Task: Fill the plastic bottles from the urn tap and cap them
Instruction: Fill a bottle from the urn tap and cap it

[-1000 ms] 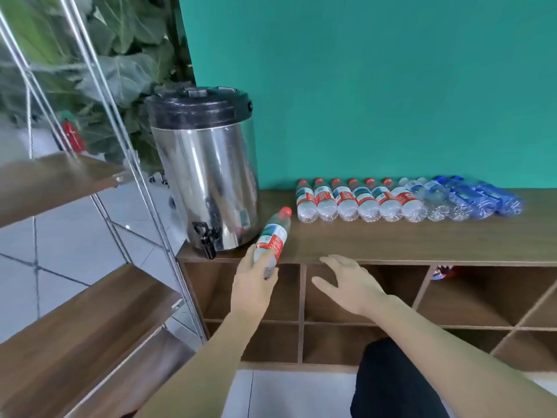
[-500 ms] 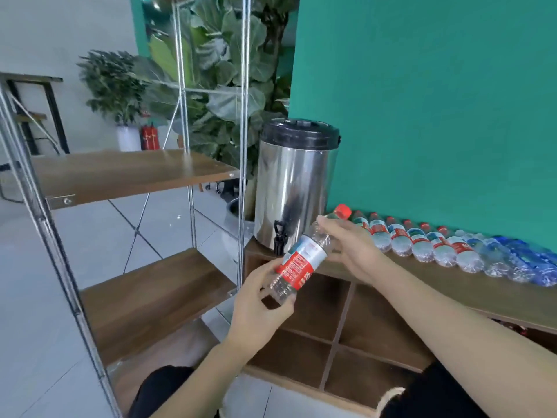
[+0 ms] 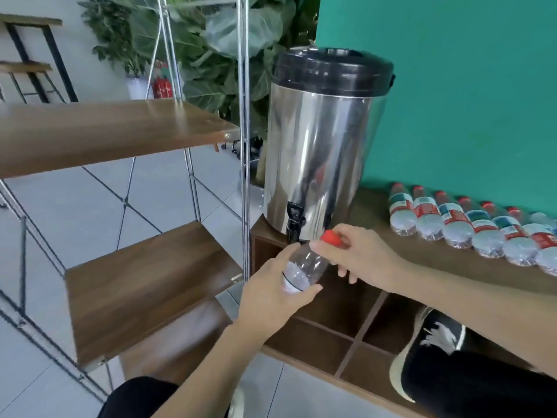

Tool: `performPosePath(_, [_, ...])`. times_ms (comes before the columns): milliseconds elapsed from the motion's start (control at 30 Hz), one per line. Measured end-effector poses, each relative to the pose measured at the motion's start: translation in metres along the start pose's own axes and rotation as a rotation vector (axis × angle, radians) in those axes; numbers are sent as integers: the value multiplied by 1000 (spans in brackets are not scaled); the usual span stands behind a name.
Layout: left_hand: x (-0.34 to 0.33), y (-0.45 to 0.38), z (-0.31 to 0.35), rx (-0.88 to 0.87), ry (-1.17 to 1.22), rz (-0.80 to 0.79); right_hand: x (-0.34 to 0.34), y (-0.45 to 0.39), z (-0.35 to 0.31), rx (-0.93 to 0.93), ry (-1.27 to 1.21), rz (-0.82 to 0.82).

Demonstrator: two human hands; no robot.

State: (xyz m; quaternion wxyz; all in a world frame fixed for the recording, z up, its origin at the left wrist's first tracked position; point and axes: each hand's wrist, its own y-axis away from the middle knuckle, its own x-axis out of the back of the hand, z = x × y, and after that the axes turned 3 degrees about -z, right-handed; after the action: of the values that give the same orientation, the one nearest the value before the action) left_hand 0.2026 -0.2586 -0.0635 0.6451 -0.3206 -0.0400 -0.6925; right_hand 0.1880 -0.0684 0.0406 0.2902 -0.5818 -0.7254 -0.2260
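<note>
left hand [image 3: 271, 294] clamped round the body of the empty plastic bottle [image 3: 301, 268], held tilted just below the urn tap [image 3: 294, 220], right hand [image 3: 358, 254] pinching its red cap [image 3: 331, 238]; looks light, thin-walled, crushable, so hold mid-body gently.

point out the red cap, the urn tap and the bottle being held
red cap [image 3: 330, 237], head view, on its visible top edge above the fingers
urn tap [image 3: 294, 221], head view, on the black tap body
held bottle [image 3: 301, 265], head view, on its clear shoulder between the hands
</note>
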Motion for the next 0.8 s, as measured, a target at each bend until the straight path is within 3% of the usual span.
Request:
performPosePath(100, [-6, -5, -29, 21, -170, 122, 4, -30, 14, 126, 210, 111])
performPosePath(200, [-16, -8, -61, -105, -304, 247, -4, -51, 29, 166, 192, 11])
performPosePath(333, [-30, 1, -79, -95, -320, 298, -34, -53, 52, 130, 249, -19])
performPosePath(400, [-26, 5, -80, -61, -279, 240, -42, -51, 58, 161, 225, 4])
performPosePath(467, [-17, 8, -78, 15, -72, 83, -44, -48, 58, 225, 210, -23])
performPosePath(533, [-7, 10, -75, 117, 196, -97, -42, -44, 58, 298, 214, -90])
performPosePath(633, [4, 7, -72, 190, 382, -316, -34, -39, 62, 410, 336, -249])
performPosePath(733, [0, 6, -72, 162, 375, -372, -25, -37, 68, 405, 459, -353])
performPosePath(800, [-7, 9, -75, 116, 286, -299, -29, -35, 73, 346, 426, -304])
